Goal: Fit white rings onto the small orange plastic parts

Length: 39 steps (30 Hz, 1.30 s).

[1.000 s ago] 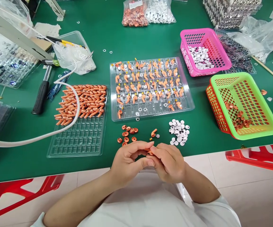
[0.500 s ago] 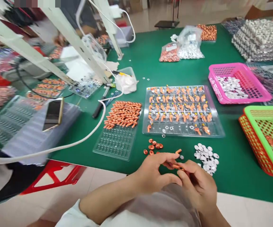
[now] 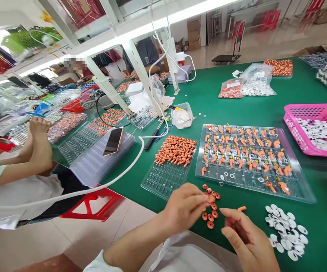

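My left hand (image 3: 184, 207) is closed, its fingertips pinching a small orange part (image 3: 211, 199) above a loose group of round copper-coloured cups (image 3: 210, 215). The fingers partly cover that part. My right hand (image 3: 247, 236) is apart from it, thumb and forefinger spread; its other fingers are curled and partly hidden. Just beyond the right hand lies a short orange stick-like piece (image 3: 242, 208). Loose white discs (image 3: 289, 232) lie to its right. Behind both hands is a clear tray (image 3: 302, 189) holding rows of curved orange pieces (image 3: 250, 141), with several white rings (image 3: 228, 175) near its front edge.
Copper-coloured pieces (image 3: 177, 150) cover part of a clear tray (image 3: 161, 179) on the left. A white cable (image 3: 118, 184) crosses near a phone (image 3: 113, 141). A pink basket (image 3: 310, 145) stands right. Another person's arms (image 3: 40, 147) rest at far left.
My hands have moved apart; the left reaches over the copper-coloured cups, and the right has opened its thumb and forefinger. The view has tilted up and shifted left.
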Tool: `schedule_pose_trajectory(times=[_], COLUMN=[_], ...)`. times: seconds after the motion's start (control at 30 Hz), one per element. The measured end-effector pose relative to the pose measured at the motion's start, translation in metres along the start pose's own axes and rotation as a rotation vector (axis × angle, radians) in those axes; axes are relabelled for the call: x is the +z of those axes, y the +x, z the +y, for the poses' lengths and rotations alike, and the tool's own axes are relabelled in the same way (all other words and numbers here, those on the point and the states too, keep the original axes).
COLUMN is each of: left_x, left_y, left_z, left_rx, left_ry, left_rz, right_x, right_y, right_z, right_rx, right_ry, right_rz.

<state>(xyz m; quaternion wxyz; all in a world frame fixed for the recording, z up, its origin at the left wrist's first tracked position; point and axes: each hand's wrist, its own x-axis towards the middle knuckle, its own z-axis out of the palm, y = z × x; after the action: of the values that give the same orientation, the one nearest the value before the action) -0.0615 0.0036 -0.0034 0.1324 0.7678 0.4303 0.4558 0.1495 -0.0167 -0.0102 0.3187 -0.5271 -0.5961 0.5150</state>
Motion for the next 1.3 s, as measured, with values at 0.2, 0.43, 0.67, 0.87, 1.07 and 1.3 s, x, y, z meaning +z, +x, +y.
schedule_pose_trajectory(times=[0.2,0.43,0.67,0.87,1.07,1.3], left_x=[-0.053,-0.079,-0.080,-0.082,-0.089,-0.092], left_y=[-0.007,-0.012,0.002,0.013,0.022,0.026], left_z=[-0.045,-0.080,-0.082,-0.088,-0.093,-0.093], left_rx=[-0.654,-0.917,-0.962,-0.935,-0.901,-0.894], left_ry=[0.159,0.249,0.349,0.419,0.509,0.588], left_rz=[0.207,0.208,0.066,-0.075,-0.188,-0.227], right_x=[-0.017,-0.031,-0.029,-0.020,-0.013,-0.020], right_y=[-0.004,-0.002,-0.006,-0.011,-0.015,-0.012], right_z=[0.013,0.019,0.023,0.015,0.018,0.025], right_rx=[0.043,-0.107,-0.128,-0.066,-0.085,-0.195], right_ry=[-0.144,-0.232,-0.225,-0.181,-0.142,-0.132], right_rz=[0.184,0.124,0.133,0.220,0.270,0.196])
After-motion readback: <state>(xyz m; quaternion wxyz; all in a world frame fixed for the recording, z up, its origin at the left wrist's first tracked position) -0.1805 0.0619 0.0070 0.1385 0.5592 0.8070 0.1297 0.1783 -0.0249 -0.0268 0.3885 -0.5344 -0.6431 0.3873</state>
